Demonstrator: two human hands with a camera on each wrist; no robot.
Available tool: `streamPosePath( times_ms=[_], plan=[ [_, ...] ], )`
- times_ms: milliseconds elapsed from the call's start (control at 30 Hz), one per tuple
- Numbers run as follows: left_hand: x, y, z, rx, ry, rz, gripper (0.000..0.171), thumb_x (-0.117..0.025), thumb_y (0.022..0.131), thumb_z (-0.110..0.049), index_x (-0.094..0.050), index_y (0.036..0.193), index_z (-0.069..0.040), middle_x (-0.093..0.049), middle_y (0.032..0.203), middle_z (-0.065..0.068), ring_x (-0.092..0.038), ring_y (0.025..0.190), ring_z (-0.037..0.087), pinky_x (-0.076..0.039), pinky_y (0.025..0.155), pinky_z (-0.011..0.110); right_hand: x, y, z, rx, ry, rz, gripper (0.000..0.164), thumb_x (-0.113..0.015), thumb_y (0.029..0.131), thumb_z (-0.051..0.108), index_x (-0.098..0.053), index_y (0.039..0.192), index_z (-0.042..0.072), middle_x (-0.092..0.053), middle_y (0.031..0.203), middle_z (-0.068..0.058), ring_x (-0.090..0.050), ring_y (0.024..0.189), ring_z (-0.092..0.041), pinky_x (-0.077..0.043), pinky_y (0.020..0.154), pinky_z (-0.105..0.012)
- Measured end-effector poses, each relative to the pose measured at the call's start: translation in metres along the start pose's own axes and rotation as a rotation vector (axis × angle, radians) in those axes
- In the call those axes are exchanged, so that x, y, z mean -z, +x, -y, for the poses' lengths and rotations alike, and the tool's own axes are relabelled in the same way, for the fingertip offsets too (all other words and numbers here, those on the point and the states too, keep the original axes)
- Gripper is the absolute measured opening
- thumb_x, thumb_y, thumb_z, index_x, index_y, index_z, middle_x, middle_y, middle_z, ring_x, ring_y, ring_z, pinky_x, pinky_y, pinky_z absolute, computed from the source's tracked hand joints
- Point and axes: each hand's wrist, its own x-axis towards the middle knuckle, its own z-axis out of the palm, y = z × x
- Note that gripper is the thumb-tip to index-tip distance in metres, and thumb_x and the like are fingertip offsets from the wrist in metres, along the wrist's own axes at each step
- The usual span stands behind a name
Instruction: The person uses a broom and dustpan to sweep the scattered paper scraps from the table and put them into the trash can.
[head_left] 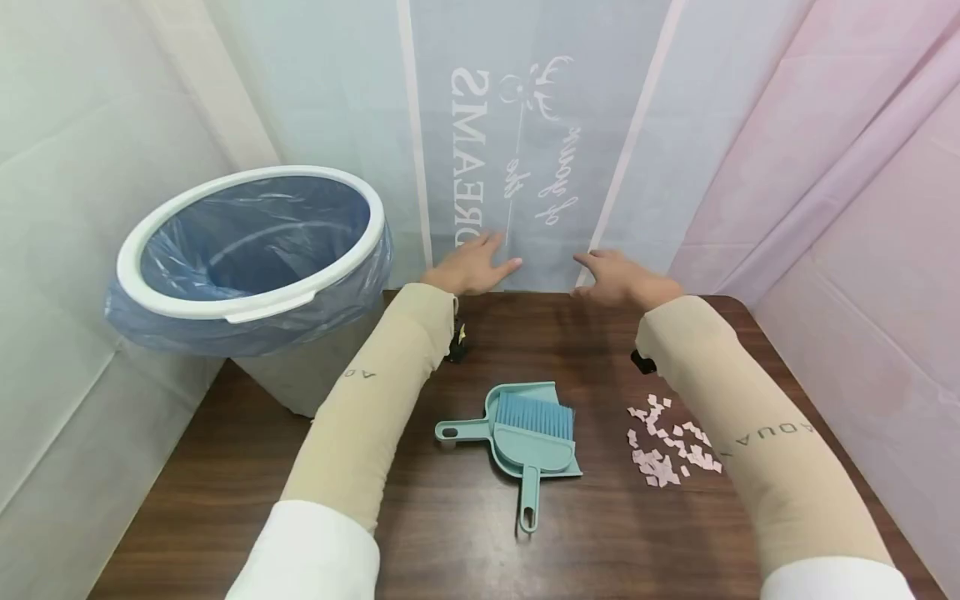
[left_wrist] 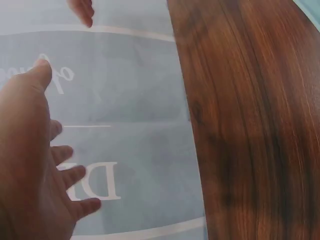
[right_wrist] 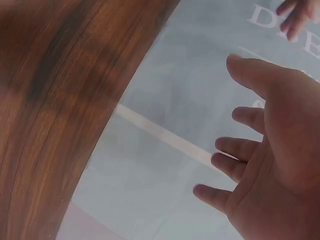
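Observation:
Both arms reach forward over the far side of the table. My left hand (head_left: 471,267) has its fingers spread and holds nothing; the left wrist view shows the same hand (left_wrist: 30,150) with the thumb apart. Across from it, my right hand (head_left: 618,279) is likewise spread and bare, its fingers (right_wrist: 240,150) loosely extended in the right wrist view. Nearer on the table lies a light teal dustpan (head_left: 463,430), with a small hand brush (head_left: 534,450) resting in it, blue bristles away from me. Small pale pink paper scraps (head_left: 660,467) lie scattered below the right forearm.
A trash bin (head_left: 300,379) with a white rim and a bluish plastic liner (head_left: 330,317) stands at the left. The dark wood table (head_left: 420,542) ends at a printed grey-blue curtain (head_left: 517,150). White and pink sheets (head_left: 862,275) hang at the sides.

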Motion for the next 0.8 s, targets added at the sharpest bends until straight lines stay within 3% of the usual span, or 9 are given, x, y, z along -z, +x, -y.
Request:
streamPosePath(
  times_ms=[133,300,567,800],
  plan=[
    [0.000,-0.009,0.003,0.039,0.016,0.009,0.076,-0.034,0.106,-0.059,-0.018,0.163,-0.010,-0.022,0.167,0.016,-0.022,0.153,0.033,-0.023,0.121,0.047,-0.005,-0.009,-0.001,0.076,0.037,-0.040,0.063,-0.057,0.105,0.028,-0.034,0.155,-0.003,-0.033,0.156,-0.031,-0.026,0.145,-0.050,-0.027,0.114,-0.063],
    [-0.006,-0.020,0.006,0.077,0.053,0.040,0.073,-0.041,0.107,-0.051,-0.027,0.159,-0.002,-0.032,0.162,0.018,-0.030,0.149,0.034,-0.026,0.120,0.047,-0.015,-0.020,0.002,0.231,0.061,-0.132,0.045,-0.063,0.102,0.020,-0.055,0.139,-0.005,-0.057,0.139,-0.027,-0.051,0.131,-0.045,-0.041,0.106,-0.060],
    [-0.028,-0.038,0.005,-0.033,0.021,0.118,0.072,-0.043,0.108,-0.049,-0.025,0.160,-0.001,-0.028,0.164,0.018,-0.026,0.152,0.033,-0.023,0.122,0.044,-0.025,-0.045,0.016,0.348,0.091,-0.118,0.037,-0.064,0.101,0.018,-0.062,0.133,0.000,-0.065,0.131,-0.019,-0.057,0.126,-0.040,-0.044,0.104,-0.057],
    [-0.035,-0.074,0.006,-0.103,-0.073,0.157,0.076,-0.044,0.106,-0.053,-0.021,0.162,-0.005,-0.025,0.165,0.017,-0.023,0.152,0.034,-0.022,0.120,0.055,-0.036,-0.069,0.032,0.403,0.149,-0.137,0.033,-0.066,0.100,0.018,-0.065,0.131,0.006,-0.066,0.132,-0.009,-0.059,0.126,-0.030,-0.045,0.105,-0.051]
  ],
)
